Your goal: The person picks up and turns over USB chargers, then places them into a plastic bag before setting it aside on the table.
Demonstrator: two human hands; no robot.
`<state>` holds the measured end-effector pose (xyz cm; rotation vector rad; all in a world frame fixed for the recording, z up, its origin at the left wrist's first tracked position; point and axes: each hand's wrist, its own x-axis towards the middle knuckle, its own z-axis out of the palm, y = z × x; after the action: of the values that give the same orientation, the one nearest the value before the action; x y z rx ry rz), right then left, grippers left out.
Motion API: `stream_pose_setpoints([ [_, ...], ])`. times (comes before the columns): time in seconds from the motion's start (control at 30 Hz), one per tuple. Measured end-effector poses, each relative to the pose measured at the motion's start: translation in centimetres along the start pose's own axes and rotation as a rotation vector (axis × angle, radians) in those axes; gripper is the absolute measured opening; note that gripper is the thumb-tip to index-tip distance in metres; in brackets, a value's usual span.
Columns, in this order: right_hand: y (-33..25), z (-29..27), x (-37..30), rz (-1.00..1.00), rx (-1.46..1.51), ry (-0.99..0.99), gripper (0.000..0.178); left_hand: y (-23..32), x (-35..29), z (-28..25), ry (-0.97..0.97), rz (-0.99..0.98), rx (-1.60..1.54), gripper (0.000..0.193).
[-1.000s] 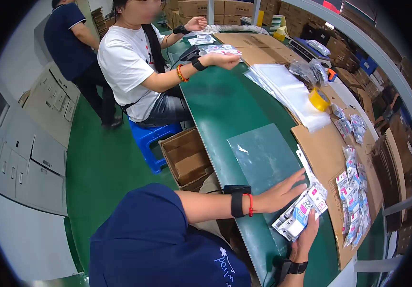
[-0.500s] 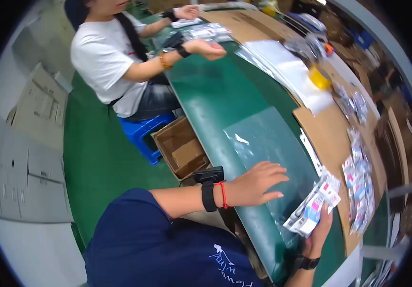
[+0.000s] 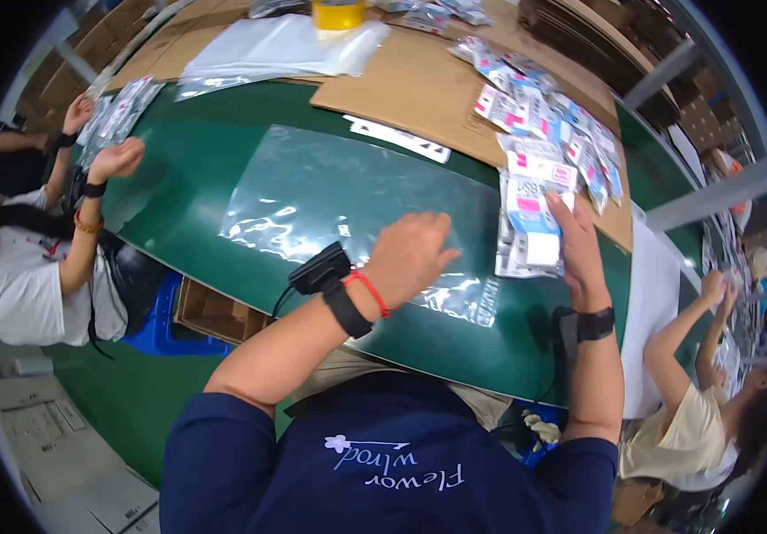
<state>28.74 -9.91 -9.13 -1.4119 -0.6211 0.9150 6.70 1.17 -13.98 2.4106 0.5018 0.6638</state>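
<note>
My right hand [image 3: 582, 245] is closed on a stack of white, pink and blue foil packets [image 3: 535, 214], thumb on their front face, held up over the green table [image 3: 178, 178]. A flat clear plastic bag [image 3: 312, 182] lies on the table in front of me. Over its near part is my left hand [image 3: 408, 254], empty, with the fingers lightly bent and the thumb apart from them. Whether it touches the bag I cannot tell.
Several similar packets [image 3: 579, 147] lie on a cardboard sheet [image 3: 401, 93] at the far right. Beyond the table's middle are clear bags [image 3: 272, 49] and a yellow tape roll [image 3: 339, 13]. One person [image 3: 36, 267] sits at left, another [image 3: 686, 418] at right. A carton [image 3: 214, 307] stands below the table edge.
My view has swung to the right, bringing the person at right into sight. The packets stay in my right hand and now stand more upright. My left hand's fingers are more bent.
</note>
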Motion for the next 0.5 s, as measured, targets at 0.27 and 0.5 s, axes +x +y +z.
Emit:
stream_pose_setpoints([
  [0.27, -0.2, 3.3, 5.9, -0.227, 0.047, 0.042, 0.038, 5.8, -0.8, -1.6, 0.104, 0.252, 0.070, 0.027],
  [0.5, -0.6, 8.0, 10.8, -0.302, -0.013, 0.034, 0.036, 8.0, -1.7, -1.2, 0.036, 0.278, 0.066, 0.053],
])
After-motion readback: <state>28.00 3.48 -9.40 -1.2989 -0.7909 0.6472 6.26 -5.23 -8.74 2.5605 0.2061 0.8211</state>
